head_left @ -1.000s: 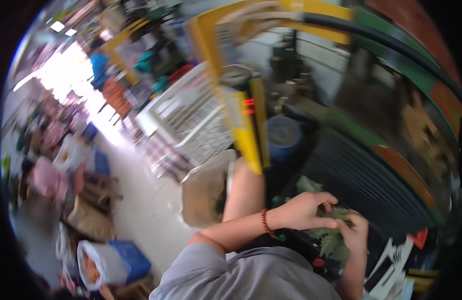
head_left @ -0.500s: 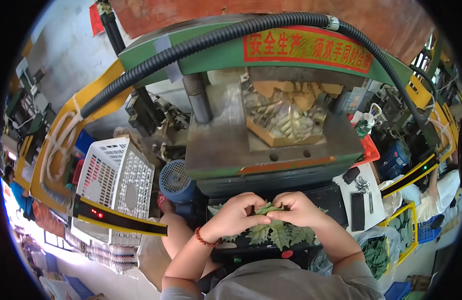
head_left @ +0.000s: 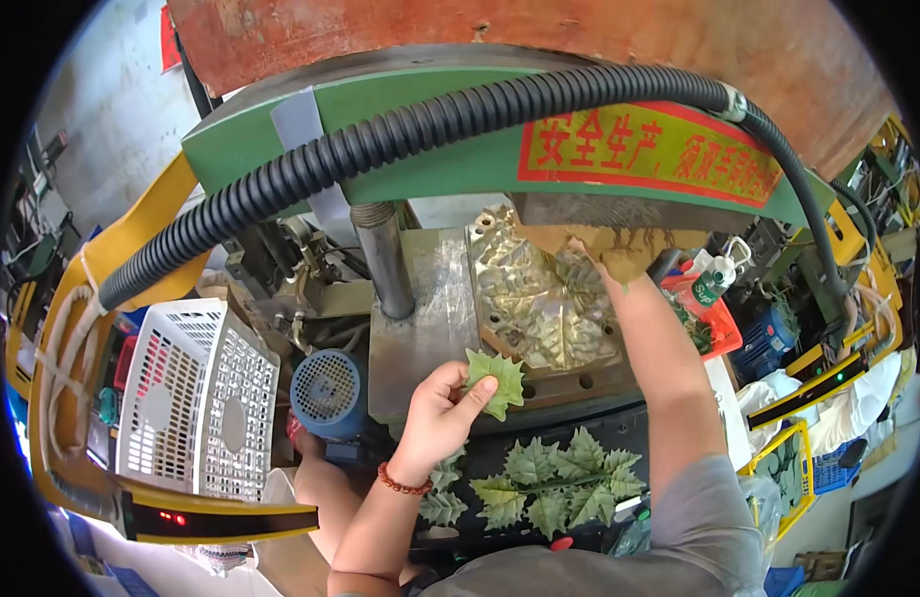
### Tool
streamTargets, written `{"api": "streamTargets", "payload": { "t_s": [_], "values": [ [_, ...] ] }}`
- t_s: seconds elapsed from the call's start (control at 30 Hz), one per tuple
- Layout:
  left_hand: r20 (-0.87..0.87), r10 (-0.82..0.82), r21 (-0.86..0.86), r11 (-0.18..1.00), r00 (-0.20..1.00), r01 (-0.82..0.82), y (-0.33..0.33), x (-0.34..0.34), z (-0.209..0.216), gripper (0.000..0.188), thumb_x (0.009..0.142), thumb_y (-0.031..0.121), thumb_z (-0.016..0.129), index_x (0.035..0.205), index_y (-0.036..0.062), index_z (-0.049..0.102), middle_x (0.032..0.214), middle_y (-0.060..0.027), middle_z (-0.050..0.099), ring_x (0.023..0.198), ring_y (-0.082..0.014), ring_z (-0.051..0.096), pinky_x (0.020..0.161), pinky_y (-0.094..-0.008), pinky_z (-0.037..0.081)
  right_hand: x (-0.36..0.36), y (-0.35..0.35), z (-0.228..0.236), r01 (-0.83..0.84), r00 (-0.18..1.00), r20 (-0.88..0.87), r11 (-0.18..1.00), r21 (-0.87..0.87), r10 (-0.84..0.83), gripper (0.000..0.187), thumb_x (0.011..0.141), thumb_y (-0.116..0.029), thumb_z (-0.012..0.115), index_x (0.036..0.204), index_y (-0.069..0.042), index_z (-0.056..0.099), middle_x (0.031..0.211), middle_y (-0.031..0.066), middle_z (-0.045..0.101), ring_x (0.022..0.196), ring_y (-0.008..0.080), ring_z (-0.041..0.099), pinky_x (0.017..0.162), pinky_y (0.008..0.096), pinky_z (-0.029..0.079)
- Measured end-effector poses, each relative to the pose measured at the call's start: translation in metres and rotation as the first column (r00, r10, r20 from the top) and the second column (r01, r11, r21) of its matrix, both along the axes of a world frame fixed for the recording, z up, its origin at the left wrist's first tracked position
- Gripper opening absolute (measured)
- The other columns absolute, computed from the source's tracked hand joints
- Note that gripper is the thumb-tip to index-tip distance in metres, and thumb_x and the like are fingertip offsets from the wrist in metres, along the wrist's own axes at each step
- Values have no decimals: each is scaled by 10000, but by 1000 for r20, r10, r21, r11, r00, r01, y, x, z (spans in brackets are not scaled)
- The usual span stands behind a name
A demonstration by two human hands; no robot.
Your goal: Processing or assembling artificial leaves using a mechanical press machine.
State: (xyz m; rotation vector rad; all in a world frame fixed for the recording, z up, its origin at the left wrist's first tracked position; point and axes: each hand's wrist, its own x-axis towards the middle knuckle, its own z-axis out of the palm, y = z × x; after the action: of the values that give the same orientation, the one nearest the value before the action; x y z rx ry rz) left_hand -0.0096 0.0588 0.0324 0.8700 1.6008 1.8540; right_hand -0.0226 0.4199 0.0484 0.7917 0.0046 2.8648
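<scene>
Under green press [head_left: 460, 139], brass leaf mould [head_left: 545, 308], cluttered workshop

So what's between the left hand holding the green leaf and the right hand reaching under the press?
In the head view, the brass-coloured leaf mould plate lies between the left hand, holding a green fabric leaf, and the right hand.

Press machine [head_left: 460, 169] straight ahead, a corrugated hose [head_left: 400, 139] arching across its front; under it a leaf-patterned mould plate [head_left: 540, 298] on the press bed [head_left: 420, 328], a column [head_left: 385, 259] rising at the plate's left. Left hand [head_left: 435, 418] at the bed's near edge, fingers [head_left: 467, 386] pinching a single leaf [head_left: 496, 378] just before the mould; right hand [head_left: 589, 261] reaches to the plate's far side, mostly hidden beneath the upper die. A cluster of leaves [head_left: 554, 483] lies nearest the person below the bed; motor [head_left: 326, 388] left of the bed, perforated basket [head_left: 196, 398] further left, a tray with a bottle [head_left: 707, 284] to the right.
</scene>
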Motion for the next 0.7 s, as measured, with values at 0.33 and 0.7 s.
{"api": "streamTargets", "payload": {
  "t_s": [0.33,0.7],
  "values": [
    [39,96,10,995,995,-96,-15,-18,-12,66,898,75,607,882,19,577,689,32,523,561,-36,378,506,-171,314,9,14,-11,598,703,154,695,399,-694,480,942,-426,429,1348,-169,451,1363,50,479,1252,263,428,1008,482,369],
    [192,93,134,984,977,-120,-4,-14,-14,72,902,60,600,929,-3,579,780,-18,621,634,-45,512,563,-155,399,-2,-18,20,273,912,33,664,696,-409,461,938,-407,430,1334,-171,410,1332,26,420,1176,221,411,1009,408,300]
  ]
}}
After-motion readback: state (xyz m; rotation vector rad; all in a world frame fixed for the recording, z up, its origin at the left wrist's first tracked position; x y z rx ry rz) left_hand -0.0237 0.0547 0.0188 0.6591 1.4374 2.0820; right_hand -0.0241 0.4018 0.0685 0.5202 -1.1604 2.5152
